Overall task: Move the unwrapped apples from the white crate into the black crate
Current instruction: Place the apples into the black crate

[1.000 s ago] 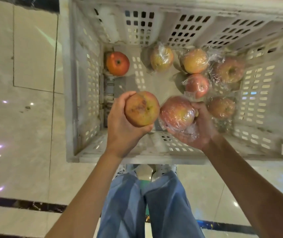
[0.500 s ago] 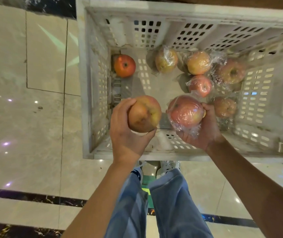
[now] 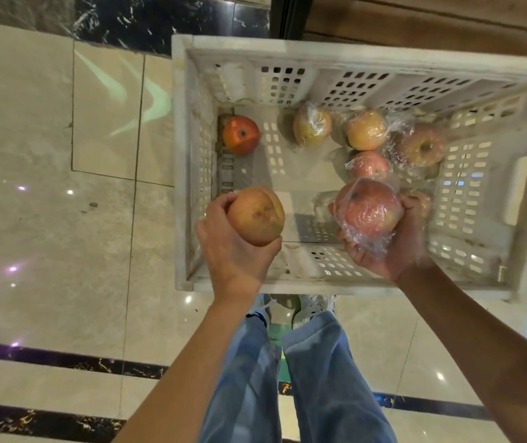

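Observation:
The white crate (image 3: 181, 174) stands on the floor in front of me. My left hand (image 3: 230, 251) grips a bare yellow-red apple (image 3: 255, 215) above the crate's near left corner. My right hand (image 3: 396, 247) holds a red apple wrapped in clear plastic (image 3: 367, 209) over the crate's near side. One unwrapped red apple (image 3: 241, 135) lies in the far left corner of the crate. Several plastic-wrapped apples (image 3: 367, 129) lie along the far and right side. The black crate is out of view.
Glossy beige floor tiles (image 3: 48, 219) spread to the left of the crate, crossed by a dark marble strip (image 3: 64, 362) near me. My jeans-clad legs (image 3: 287, 378) and shoes stand just before the crate. A dark wall base and wooden panel (image 3: 415, 17) lie beyond it.
Both hands have risen slightly and moved apart, each still holding its apple. The view has pulled back, showing more floor and the wall beyond the crate.

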Tool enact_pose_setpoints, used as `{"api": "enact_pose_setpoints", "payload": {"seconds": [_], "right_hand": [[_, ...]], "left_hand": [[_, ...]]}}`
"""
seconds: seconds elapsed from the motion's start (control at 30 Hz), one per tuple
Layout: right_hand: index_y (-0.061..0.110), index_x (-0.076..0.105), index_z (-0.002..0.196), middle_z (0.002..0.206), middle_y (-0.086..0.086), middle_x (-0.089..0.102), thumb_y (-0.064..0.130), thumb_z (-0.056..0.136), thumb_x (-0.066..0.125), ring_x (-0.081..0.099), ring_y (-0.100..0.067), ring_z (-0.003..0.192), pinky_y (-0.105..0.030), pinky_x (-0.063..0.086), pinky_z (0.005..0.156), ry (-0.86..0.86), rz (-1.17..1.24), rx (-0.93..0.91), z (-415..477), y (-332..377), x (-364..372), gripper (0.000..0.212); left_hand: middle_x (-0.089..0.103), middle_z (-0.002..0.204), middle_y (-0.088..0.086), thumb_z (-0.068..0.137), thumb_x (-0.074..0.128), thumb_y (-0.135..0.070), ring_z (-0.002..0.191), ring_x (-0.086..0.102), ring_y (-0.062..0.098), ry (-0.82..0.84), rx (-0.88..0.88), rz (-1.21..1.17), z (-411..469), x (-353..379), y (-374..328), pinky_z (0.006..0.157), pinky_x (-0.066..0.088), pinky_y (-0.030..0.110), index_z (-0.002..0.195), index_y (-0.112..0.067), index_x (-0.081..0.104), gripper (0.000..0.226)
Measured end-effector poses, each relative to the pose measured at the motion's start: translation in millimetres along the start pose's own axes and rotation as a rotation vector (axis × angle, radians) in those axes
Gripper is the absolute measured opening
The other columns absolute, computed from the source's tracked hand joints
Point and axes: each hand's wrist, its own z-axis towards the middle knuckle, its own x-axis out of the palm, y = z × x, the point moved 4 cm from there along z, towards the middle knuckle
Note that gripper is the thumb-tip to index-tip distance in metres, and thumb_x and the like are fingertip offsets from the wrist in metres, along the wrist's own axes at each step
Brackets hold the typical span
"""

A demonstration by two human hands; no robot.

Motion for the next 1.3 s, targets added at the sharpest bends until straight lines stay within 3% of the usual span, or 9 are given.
{"api": "enact_pose_setpoints", "payload": {"seconds": [0.1, 0.27, 0.43, 0.57, 0.7, 0.83, 0.9, 1.03, 1.3], "right_hand": [[0.014, 0.063, 0.108, 0.093, -0.009, 0.070, 0.057, 0.052, 0.061, 0.065, -0.018, 0.060, -0.020, 0.051, 0.053, 0.127, -0.030, 0.019, -3.9, 1.6, 6.4, 0.070], [-0.003, 0.047, 0.122, 0.101, -0.025, 0.063, 0.065, 0.078, 0.043, 0.066, -0.030, 0.064, -0.031, 0.048, 0.052, 0.708, 0.069, 0.281, 2.5, -6.9, 26.9, 0.081], [-0.002, 0.045, 0.126, 0.107, -0.025, 0.062, 0.077, 0.062, 0.020, 0.068, -0.031, 0.071, -0.032, 0.045, 0.051, 0.896, 0.093, 0.375, 13.0, -8.1, 32.8, 0.105], [-0.001, 0.044, 0.127, 0.109, -0.025, 0.061, 0.058, 0.072, 0.060, 0.068, -0.031, 0.074, -0.031, 0.055, 0.055, 0.703, 0.022, 0.241, 4.4, -8.1, 33.7, 0.082], [0.010, 0.052, 0.124, 0.108, -0.017, 0.061, 0.043, 0.061, 0.073, 0.071, -0.027, 0.075, -0.034, 0.058, 0.058, 0.074, -0.098, 0.005, 6.8, 4.4, 13.8, 0.074], [0.011, 0.040, 0.128, 0.108, -0.002, 0.057, 0.025, 0.075, 0.073, 0.060, -0.026, 0.102, -0.039, 0.051, 0.086, -0.221, -0.770, -0.167, 32.8, 5.7, 16.2, 0.064], [0.018, 0.044, 0.118, 0.095, 0.007, 0.057, 0.023, 0.071, 0.077, 0.060, -0.019, 0.095, -0.032, 0.048, 0.082, -0.424, -1.011, -0.307, 42.2, 8.2, 12.5, 0.057], [0.029, 0.041, 0.110, 0.106, 0.004, 0.057, 0.040, 0.061, 0.077, 0.057, -0.020, 0.092, -0.035, 0.049, 0.079, -0.533, -1.436, -0.364, 64.4, 3.7, 8.0, 0.062], [0.020, 0.038, 0.122, 0.119, -0.006, 0.048, 0.024, 0.066, 0.075, 0.055, -0.031, 0.102, -0.035, 0.043, 0.070, -0.544, -1.741, -0.411, 123.1, 0.1, -6.7, 0.067]], "left_hand": [[0.050, 0.114, -0.006, 0.049, 0.090, -0.018, 0.100, 0.051, 0.013, 0.094, -0.213, -0.178, 8.7, 1.5, 5.3, 0.072, 0.044, 0.013, 0.108, -0.029, 0.040, 0.078], [0.052, 0.124, 0.014, 0.067, 0.071, -0.026, 0.098, 0.056, 0.029, 0.298, -1.015, -1.039, 4.4, 16.5, 16.4, 0.070, 0.048, 0.034, 0.132, -0.015, 0.042, 0.072], [0.056, 0.125, 0.015, 0.045, 0.079, -0.040, 0.099, 0.060, 0.034, 0.357, -1.124, -1.286, 1.1, 20.6, 16.2, 0.070, 0.050, 0.040, 0.133, -0.016, 0.042, 0.099], [0.057, 0.122, 0.016, 0.053, 0.074, -0.042, 0.101, 0.060, 0.035, 0.312, -1.146, -1.339, 2.3, 21.8, 14.2, 0.075, 0.050, 0.041, 0.132, -0.015, 0.040, 0.091], [0.058, 0.118, 0.016, 0.059, 0.073, -0.041, 0.102, 0.059, 0.036, 0.251, -1.171, -1.368, 4.1, 24.8, 15.4, 0.082, 0.051, 0.041, 0.130, -0.013, 0.040, 0.084], [0.058, 0.116, 0.015, 0.069, 0.070, -0.044, 0.101, 0.060, 0.034, 0.233, -1.180, -1.351, 5.3, 30.0, 21.5, 0.085, 0.051, 0.040, 0.126, -0.012, 0.043, 0.071], [0.057, 0.117, 0.015, 0.070, 0.070, -0.045, 0.099, 0.061, 0.033, 0.238, -1.188, -1.336, 7.7, 34.3, 25.2, 0.085, 0.051, 0.040, 0.126, -0.011, 0.044, 0.070], [0.056, 0.121, 0.015, 0.066, 0.074, -0.044, 0.100, 0.062, 0.033, 0.235, -1.206, -1.262, 15.4, 46.8, 36.6, 0.080, 0.053, 0.040, 0.118, -0.013, 0.049, 0.065], [0.056, 0.118, 0.016, 0.070, 0.074, -0.043, 0.098, 0.063, 0.032, 0.236, -1.219, -1.204, 32.3, 66.4, 59.2, 0.086, 0.053, 0.041, 0.121, -0.011, 0.047, 0.067]]}}
